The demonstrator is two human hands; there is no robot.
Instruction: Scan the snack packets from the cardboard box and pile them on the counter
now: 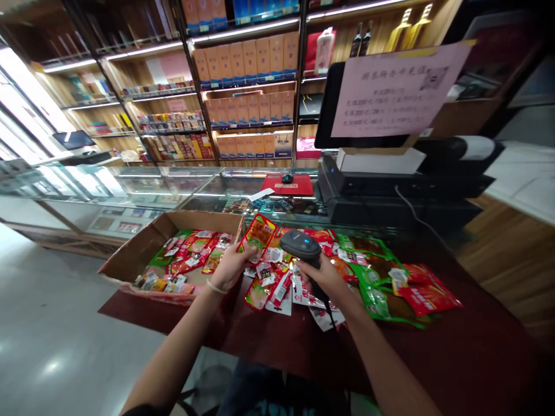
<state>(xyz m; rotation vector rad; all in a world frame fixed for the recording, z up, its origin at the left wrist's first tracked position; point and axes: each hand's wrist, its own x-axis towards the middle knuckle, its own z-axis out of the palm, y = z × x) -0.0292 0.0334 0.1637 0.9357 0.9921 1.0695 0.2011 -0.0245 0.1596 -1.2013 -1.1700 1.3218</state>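
On the far left, a dark screen (73, 140) stands on a long glass case (143, 185). Next comes an open cardboard box (119, 263) on the dark red bench (433, 364). Inside the box lie lots of snack packs (193, 254), mostly red, with some green and yellow bits.

Just to the right of the box is the left hand (234, 263). It has a pale band (215, 287) on its wrist. Its thumb and fingers are closed on a red-edged packet (261, 231), which they hold up over the bench, beside the box's right edge. The packet has a shiny clear front with brown food in it.

Under and between the hands is a messy heap (271, 289) of red and white packs. Behind it, on the glass, a black mouse (287, 178) sits on a red mat (301, 186).

The right hand (325, 277) is wrapped around the handle of a black scanner (299, 244). The scanner's head is near the held packet, and a thin cord hangs below it.

Farther right, a pink paper (394, 89) with writing covers most of a black monitor (329, 110). In front, green packs (375, 300) lie on the bench, and bright red packs (433, 292) lie right beside them.
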